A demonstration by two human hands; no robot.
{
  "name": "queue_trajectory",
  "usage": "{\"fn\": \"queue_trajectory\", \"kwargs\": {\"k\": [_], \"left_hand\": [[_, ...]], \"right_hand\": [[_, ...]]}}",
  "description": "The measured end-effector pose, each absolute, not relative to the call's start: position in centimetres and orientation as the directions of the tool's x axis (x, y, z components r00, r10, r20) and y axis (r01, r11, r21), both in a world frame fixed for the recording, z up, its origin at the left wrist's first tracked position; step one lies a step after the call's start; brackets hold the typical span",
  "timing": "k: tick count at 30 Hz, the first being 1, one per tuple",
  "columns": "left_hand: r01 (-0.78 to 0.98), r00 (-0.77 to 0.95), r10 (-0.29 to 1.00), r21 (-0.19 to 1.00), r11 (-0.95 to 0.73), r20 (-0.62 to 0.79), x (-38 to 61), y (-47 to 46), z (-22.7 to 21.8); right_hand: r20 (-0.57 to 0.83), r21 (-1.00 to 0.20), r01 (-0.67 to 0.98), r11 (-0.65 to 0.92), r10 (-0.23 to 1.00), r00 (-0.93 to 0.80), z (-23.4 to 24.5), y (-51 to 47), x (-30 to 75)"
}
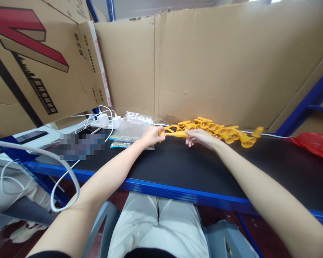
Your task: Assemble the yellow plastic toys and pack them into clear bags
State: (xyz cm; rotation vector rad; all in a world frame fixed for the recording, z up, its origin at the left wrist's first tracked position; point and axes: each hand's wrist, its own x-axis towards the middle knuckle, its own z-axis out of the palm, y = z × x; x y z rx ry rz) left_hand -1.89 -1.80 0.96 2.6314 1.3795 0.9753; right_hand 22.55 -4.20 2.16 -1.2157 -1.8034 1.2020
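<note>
Both hands reach over a black table top (177, 165) with a blue front edge. A yellow plastic toy piece (174, 134) with a ribbed shaft lies between them. My left hand (150, 136) is closed round its left end. My right hand (200, 138) pinches its right end with fingers curled. Just behind the right hand lies a pile of several yellow plastic pieces (223, 130), some with cup-shaped ends. Clear plastic bags (133, 125) with a printed card strip sit behind the left hand.
A cardboard wall (204, 64) stands along the back of the table. At left are a white charger (103, 120) with white cables and a large printed carton (29, 61). A red plastic bag (314, 142) lies at far right.
</note>
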Motion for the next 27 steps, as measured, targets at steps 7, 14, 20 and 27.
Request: {"fn": "queue_trajectory", "kwargs": {"k": [7, 14, 20, 27], "left_hand": [[0.747, 0.366, 0.756, 0.313, -0.586, 0.542, -1.7, -1.5, 0.7], [0.762, 0.356, 0.766, 0.309, -0.570, 0.535, -1.8, -1.2, 0.7], [0.776, 0.381, 0.751, 0.255, -0.577, 0.539, -1.9, -1.3, 0.8], [0.780, 0.379, 0.756, 0.255, -0.571, 0.534, -1.9, -1.5, 0.8]], "right_hand": [[-0.077, -0.916, 0.399, 0.048, 0.954, -0.291, 2.1, -4.0, 22.0], [0.034, -0.910, 0.372, 0.185, 0.925, -0.378, 2.2, -4.0, 23.0], [0.023, -0.919, 0.353, 0.177, 0.916, -0.400, 1.9, -3.9, 23.0], [-0.062, -0.913, 0.404, 0.062, 0.956, -0.287, 2.1, -4.2, 22.0]]}}
